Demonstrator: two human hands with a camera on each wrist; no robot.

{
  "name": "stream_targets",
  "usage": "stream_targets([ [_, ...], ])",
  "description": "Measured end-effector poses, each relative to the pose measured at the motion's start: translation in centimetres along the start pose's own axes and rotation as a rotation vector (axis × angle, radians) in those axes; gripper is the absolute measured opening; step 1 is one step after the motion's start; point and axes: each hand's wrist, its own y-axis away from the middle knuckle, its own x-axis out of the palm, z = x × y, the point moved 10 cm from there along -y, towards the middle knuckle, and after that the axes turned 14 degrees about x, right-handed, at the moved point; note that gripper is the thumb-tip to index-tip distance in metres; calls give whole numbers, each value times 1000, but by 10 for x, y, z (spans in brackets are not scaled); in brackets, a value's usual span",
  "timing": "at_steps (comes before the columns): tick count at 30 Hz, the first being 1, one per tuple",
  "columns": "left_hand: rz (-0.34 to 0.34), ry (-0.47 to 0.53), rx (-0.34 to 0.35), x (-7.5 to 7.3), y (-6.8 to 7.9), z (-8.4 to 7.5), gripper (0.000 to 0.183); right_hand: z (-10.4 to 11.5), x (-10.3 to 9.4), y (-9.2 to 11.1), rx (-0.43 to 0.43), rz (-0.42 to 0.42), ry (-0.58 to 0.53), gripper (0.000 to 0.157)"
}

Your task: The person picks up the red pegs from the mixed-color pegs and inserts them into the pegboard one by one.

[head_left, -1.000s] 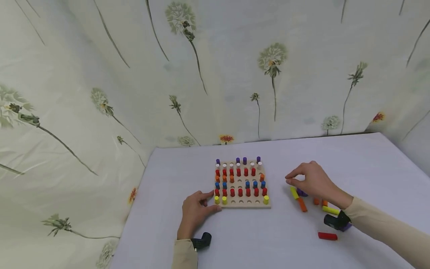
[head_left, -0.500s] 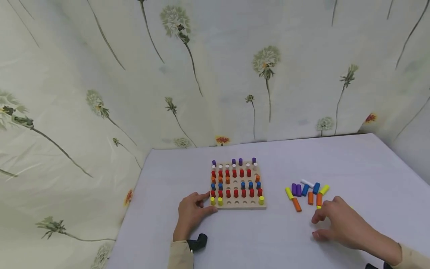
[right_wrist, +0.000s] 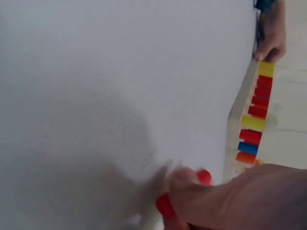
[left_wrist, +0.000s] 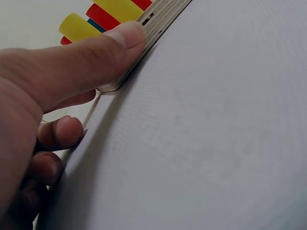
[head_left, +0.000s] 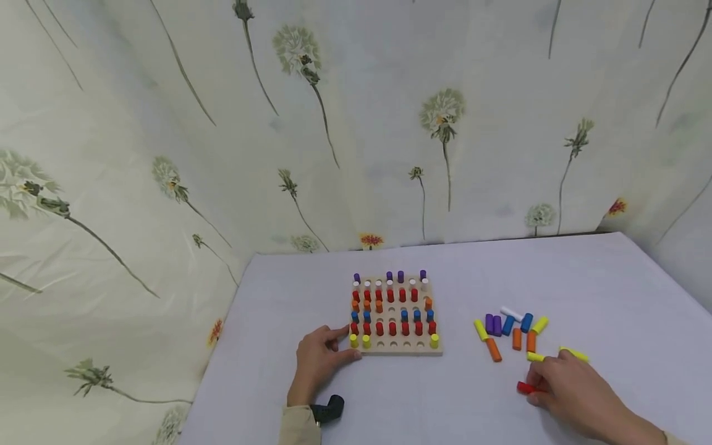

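A wooden pegboard [head_left: 406,353] lies on the table, bearing rows of purple, white, red, orange, blue and yellow pegs among bare holes. My left hand [head_left: 319,358] grips the board's near left corner; in the left wrist view the thumb [left_wrist: 127,36] presses its layered edge. Over at the right, my right hand [head_left: 578,389] pinches a red peg [head_left: 525,387] low at the tabletop. From the right wrist, this red peg [right_wrist: 164,206] sticks out on both sides of the thumb, its middle hidden.
Beyond the right hand lie loose pegs: a white peg [head_left: 512,314], purple pegs [head_left: 492,324], blue pegs [head_left: 526,322], orange pegs [head_left: 517,339] and several yellow ones. A yellow peg [head_left: 574,354] is partly behind the hand. A flower-patterned cloth [head_left: 356,123] hangs behind the table.
My right hand has moved from beside the loose pegs toward the near right and taken hold of the red peg. The left hand stays at the board's corner. The view has shifted slightly.
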Motion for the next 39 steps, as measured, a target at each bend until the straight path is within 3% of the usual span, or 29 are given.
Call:
stream_targets([
  [5, -4, -13, 11, 1, 1, 1, 59, 10, -16, 2, -21, -132, -52, 23],
  [9, -2, -35, 30, 0, -1, -1, 60, 25, -40, 2, -76, -309, -96, 28],
  [13, 2, -45, 29, 0, -1, 0, 60, 37, -58, -4, -113, -401, -223, 27],
  [19, -2, -37, 24, 0, 0, -1, 60, 48, -78, -28, -64, -420, -486, 23],
  [25, 0, -47, 27, -1, -1, -1, 60, 63, -86, -60, -46, -442, -577, 30],
  [31, -7, -30, 28, -2, -2, 1, 60, 81, -77, -94, -31, -388, -649, 33],
  [39, -18, -14, 30, -1, -1, 1, 61, 102, -50, -123, -58, -282, -644, 33],
])
